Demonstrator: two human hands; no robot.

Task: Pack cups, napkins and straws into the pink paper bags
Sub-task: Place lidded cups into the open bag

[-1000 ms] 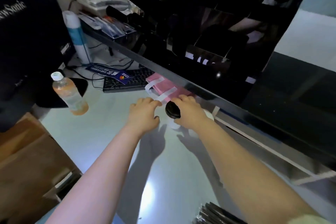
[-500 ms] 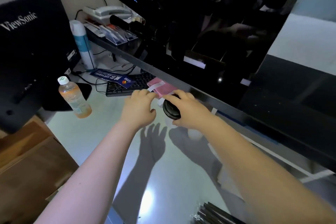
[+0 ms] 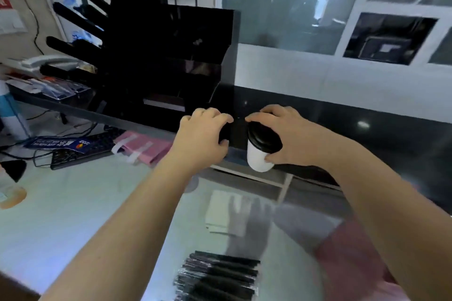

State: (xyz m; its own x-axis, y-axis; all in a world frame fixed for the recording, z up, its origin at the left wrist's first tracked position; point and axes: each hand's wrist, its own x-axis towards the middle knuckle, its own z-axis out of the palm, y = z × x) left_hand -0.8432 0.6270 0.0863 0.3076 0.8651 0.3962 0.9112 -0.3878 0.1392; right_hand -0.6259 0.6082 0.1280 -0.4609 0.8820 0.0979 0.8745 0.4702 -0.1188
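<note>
White cup (image 3: 259, 156), lid up, gripped in right hand (image 3: 291, 137) over desk's (image 3: 73, 203) far edge; pink paper bags (image 3: 144, 151) flat leftward, nearer left hand (image 3: 200, 142), which is curled, contents unclear.

On my table (image 3: 85, 203), bags (image 3: 144, 150) lay right of the keyboard (image 3: 80, 151) — napkins (image 3: 220, 212) nearer me, straws (image 3: 217, 276) nearest.

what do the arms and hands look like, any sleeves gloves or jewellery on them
The left forearm and right forearm are bare down to the picture's lower edge; no sleeve shows. The left hand and right hand are ungloved. No watch, band or bracelet sits at either wrist, and no ring can be made out on the fingers in view, though the picture is soft.
</note>
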